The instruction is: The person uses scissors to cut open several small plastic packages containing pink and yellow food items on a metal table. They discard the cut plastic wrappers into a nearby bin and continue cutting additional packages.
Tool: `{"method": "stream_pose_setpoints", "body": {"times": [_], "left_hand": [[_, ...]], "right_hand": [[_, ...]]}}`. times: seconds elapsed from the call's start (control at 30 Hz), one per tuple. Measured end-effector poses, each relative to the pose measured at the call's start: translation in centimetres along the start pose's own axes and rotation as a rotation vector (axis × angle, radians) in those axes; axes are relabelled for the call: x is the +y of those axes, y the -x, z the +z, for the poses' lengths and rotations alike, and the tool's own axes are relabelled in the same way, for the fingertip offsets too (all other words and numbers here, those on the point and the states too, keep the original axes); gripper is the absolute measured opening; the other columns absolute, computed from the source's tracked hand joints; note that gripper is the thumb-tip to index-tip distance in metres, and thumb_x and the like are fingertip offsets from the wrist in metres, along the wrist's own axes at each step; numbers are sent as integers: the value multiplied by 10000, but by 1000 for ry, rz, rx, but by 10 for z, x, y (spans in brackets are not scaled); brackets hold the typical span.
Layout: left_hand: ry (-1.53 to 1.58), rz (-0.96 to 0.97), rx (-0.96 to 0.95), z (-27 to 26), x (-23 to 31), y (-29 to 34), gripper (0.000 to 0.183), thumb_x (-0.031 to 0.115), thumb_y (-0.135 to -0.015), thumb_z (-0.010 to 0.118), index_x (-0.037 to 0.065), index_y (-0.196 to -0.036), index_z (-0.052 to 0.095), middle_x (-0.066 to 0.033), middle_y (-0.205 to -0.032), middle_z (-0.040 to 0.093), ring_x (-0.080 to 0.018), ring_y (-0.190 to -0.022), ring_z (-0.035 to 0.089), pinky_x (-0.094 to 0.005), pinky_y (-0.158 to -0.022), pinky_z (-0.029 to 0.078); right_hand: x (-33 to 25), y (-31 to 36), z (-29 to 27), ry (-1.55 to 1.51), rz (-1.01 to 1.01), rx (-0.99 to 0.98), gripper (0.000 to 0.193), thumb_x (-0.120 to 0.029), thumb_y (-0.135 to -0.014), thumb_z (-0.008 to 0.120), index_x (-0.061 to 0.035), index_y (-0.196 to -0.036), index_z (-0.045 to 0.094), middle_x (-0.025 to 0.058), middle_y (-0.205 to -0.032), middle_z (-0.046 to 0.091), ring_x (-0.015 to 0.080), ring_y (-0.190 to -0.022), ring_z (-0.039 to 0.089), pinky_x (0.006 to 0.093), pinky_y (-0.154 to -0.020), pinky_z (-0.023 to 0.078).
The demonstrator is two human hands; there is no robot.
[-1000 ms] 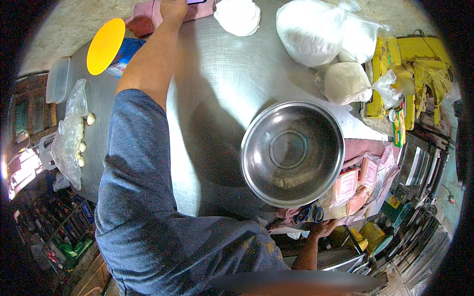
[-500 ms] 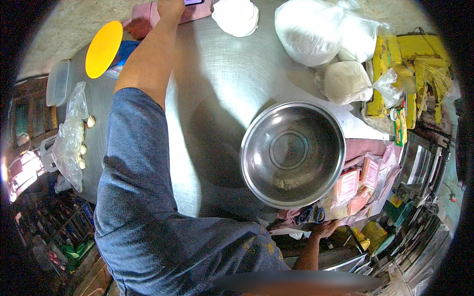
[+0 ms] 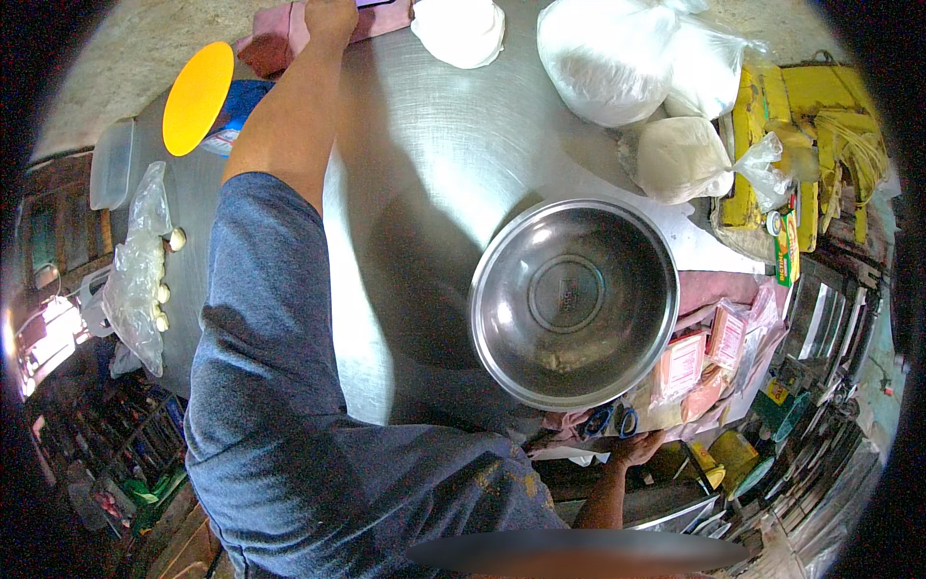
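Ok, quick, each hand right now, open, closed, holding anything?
Left hand: at the pink cloth, partly cut off by the picture's top; grip can't be told.
Right hand: near the scissors; grip can't be told.

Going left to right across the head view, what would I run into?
Clear tub → orange disc → left hand → white bundle → steel bowl → green box.
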State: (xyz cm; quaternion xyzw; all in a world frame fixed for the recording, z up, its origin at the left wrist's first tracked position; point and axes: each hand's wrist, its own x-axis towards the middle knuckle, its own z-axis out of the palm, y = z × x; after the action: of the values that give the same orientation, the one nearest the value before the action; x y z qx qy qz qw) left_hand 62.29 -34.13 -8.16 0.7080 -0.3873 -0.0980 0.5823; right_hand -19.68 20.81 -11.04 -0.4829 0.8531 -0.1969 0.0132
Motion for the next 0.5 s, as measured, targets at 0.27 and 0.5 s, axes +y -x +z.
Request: {"method": "stream_pose_setpoints", "body": {"times": [0.27, 0.5], "left_hand": [[151, -81, -24, 2, 10, 1, 384, 171, -845, 790, -61, -1108, 633, -162, -960, 713, -234, -837, 683, -345, -724, 545], [131, -147, 4, 5, 24, 11, 440, 178, -809, 826, -74, -1114, 633, -164, -950, 719, -231, -815, 694, -350, -685, 553]], "right_hand": [[0, 1, 0, -7, -131, 88, 431, -178, -990, 613, 94, -1314, 529, 238, -1313, 582, 320, -1141, 589, 418, -1018, 477], [10, 3, -7, -99, -43, 46, 462, -148, -982, 628, 84, -1354, 482, 217, -1318, 570, 314, -1178, 556, 404, -1047, 434]]}}
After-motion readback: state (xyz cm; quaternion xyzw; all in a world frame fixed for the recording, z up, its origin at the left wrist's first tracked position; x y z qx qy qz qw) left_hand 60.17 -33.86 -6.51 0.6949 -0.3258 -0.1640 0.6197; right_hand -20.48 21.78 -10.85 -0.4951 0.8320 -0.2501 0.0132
